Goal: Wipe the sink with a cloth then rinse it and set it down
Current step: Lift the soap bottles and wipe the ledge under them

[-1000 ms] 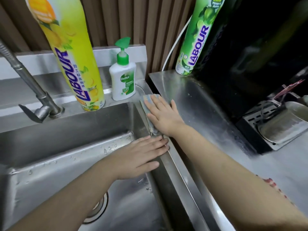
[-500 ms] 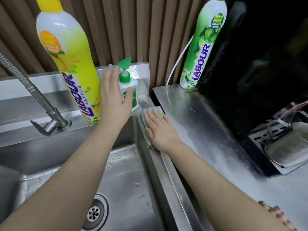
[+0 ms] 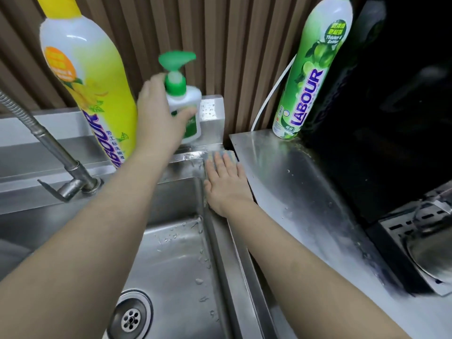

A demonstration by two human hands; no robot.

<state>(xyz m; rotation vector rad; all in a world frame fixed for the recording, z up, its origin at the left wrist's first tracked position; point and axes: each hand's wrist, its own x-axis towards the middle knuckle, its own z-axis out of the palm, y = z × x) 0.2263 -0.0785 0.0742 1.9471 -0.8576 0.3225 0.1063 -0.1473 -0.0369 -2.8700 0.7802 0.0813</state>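
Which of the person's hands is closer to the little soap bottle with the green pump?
Left. The left hand grips the soap bottle; the right hand lies flat on the cloth on the sink rim, below and right of the bottle, apart from it.

1. Your left hand is bare, and its fingertips show blurred.
2. Your left forearm is uncovered to the frame edge.
3. Your right hand and right forearm are likewise bare.
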